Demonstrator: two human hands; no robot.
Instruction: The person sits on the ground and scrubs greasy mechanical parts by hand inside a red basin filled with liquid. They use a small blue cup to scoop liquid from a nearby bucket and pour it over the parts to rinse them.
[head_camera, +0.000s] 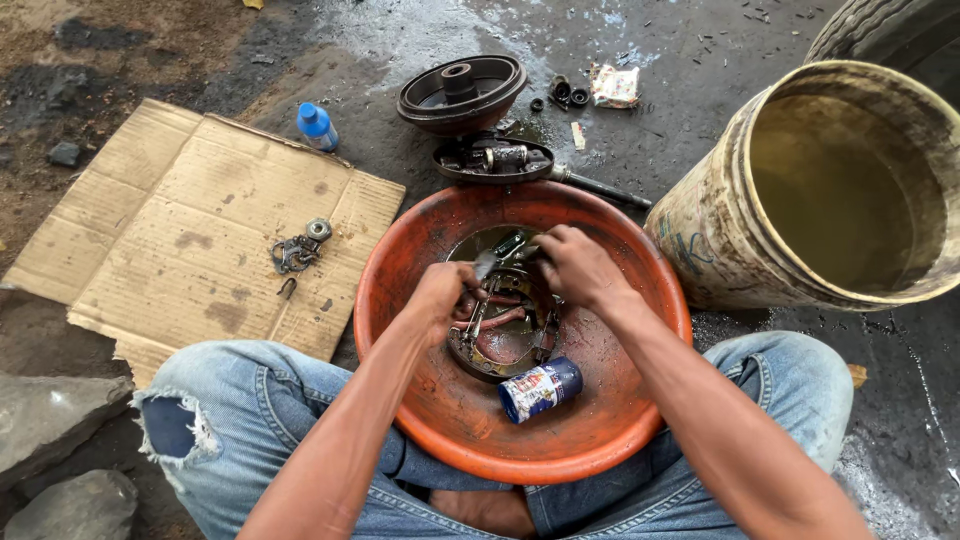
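Note:
I sit with an orange plastic basin (610, 420) between my knees. A round brake plate with shoes and springs (505, 330) lies in its bottom. My left hand (440, 295) is closed on the plate's left side, holding a small brush or tool whose grey tip shows above my fingers. On the plate's upper right edge, my right hand (580, 268) grips the metal parts there. A small blue and white can (540, 388) lies on its side in the basin, just below the plate.
A dirty bucket of murky liquid (840, 180) stands at right. Behind the basin sit a black brake drum (462, 92) and another oily plate (492, 160) with an axle. Cardboard (200, 230) at left carries small metal parts (298, 250); a blue bottle (317, 126) lies beyond.

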